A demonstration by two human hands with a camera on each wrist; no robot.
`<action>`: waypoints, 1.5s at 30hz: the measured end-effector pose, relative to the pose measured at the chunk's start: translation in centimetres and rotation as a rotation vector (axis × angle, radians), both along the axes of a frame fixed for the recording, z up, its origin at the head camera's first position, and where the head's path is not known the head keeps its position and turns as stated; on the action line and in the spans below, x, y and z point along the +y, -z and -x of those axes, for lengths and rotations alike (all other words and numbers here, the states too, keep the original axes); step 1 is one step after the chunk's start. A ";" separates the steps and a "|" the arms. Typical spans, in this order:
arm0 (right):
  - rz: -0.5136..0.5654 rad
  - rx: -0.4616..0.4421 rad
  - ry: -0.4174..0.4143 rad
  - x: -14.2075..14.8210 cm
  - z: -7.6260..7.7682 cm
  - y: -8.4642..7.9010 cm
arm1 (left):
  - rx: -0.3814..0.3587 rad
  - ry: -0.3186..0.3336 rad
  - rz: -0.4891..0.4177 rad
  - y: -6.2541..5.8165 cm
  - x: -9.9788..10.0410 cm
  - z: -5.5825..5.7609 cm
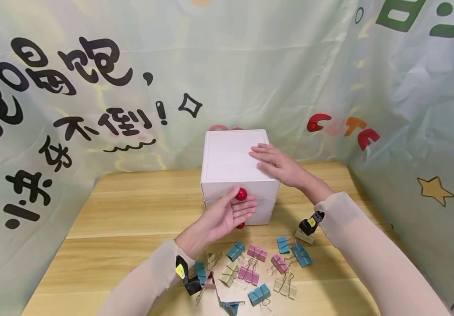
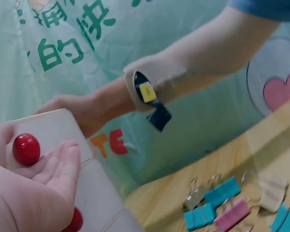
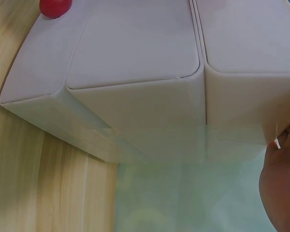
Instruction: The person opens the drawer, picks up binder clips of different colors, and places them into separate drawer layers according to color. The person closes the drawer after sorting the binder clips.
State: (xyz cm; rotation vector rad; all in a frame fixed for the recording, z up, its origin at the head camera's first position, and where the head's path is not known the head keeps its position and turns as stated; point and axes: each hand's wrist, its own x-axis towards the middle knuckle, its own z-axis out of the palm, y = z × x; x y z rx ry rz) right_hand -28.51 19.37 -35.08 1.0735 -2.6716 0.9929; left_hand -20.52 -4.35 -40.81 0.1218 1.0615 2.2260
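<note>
Left hand (image 1: 227, 215) is pinching red knob (image 1: 242, 194). Right hand (image 1: 277, 166) is lying flat on box (image 1: 230, 153). Box is standing just past left hand. Clips (image 1: 248, 276) are lying nearer than hands, on counter (image 1: 132, 210).

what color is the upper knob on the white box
Red; the upper knob shows best from the left wrist.

Wrist views crop both hands (image 2: 38, 193), and the lower red knob (image 2: 76, 220) is partly hidden.
</note>
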 end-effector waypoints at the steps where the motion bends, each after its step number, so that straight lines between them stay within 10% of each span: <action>1: 0.001 -0.003 -0.001 0.0 0.0 0.0 | -0.007 -0.005 -0.003 0.0 0.1 0.0; 10: -0.002 -0.017 0.000 0.0 -0.1 -0.3 | -0.024 -0.056 0.015 -0.1 0.4 -0.5; 26: -0.026 -0.023 0.015 0.1 -0.2 -0.5 | 0.158 0.094 0.164 0.5 -1.0 -3.4; 45: -0.081 0.097 0.039 0.5 -0.7 -0.9 | 0.205 0.108 0.178 0.6 -0.9 -5.9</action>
